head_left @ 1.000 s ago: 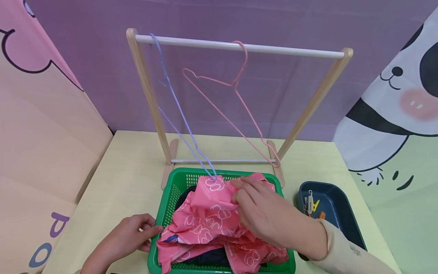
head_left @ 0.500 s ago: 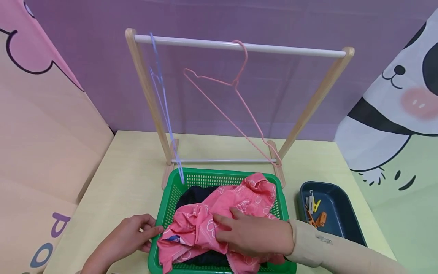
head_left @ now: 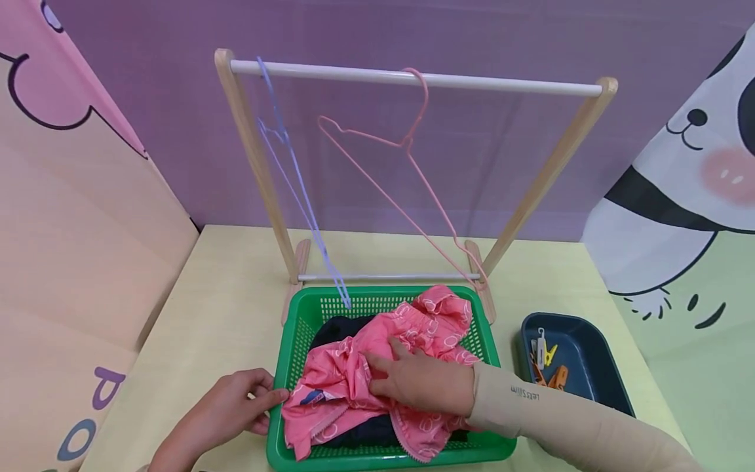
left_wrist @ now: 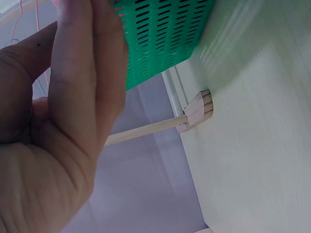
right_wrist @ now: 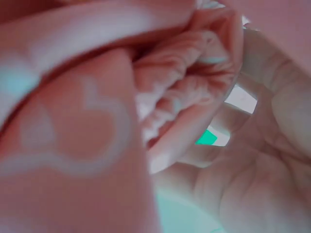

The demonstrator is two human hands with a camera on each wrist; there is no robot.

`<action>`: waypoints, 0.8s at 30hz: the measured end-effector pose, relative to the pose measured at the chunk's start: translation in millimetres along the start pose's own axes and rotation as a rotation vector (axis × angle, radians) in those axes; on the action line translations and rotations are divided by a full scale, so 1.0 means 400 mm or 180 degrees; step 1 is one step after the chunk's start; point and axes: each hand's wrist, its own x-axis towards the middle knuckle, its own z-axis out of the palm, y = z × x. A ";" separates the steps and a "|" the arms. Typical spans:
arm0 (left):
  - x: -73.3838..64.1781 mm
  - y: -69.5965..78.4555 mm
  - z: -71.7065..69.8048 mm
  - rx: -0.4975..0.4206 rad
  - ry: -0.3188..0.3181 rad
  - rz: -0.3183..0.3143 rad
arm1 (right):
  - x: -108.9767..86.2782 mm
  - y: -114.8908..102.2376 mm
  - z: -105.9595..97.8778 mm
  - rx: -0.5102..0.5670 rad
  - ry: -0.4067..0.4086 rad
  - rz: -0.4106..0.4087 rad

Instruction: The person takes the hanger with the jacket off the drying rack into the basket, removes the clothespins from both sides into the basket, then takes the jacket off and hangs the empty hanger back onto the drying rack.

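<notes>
A pink jacket with white printed outlines and a zipper lies crumpled in a green plastic basket. Dark cloth shows beneath it. My right hand rests on the middle of the jacket, its fingers spread; folds of the jacket fill much of the right wrist view. At the basket's left side, my left hand holds the rim, thumb on top. The left wrist view has its fingers against the basket's perforated wall.
Behind the basket stands a wooden rack with a white rail. A blue hanger and a pink hanger hang from it. To the right, a dark blue tray holds several clips.
My right hand has moved from the jacket's upper part down onto its middle, and the fabric has dropped from the blue hanger's end. That hanger has swung left, then partly back. My left hand stays at the rim.
</notes>
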 end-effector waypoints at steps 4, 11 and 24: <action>0.000 -0.001 -0.003 -0.0018 0.0012 0.0055 | -0.009 -0.008 0.004 0.0091 0.0030 0.0029; 0.011 0.006 -0.018 0.0099 0.0128 0.0243 | -0.008 -0.001 0.004 0.0204 0.0150 0.0125; 0.026 0.025 -0.022 0.0691 0.0351 0.0076 | -0.035 0.020 -0.016 0.0340 0.0513 0.0111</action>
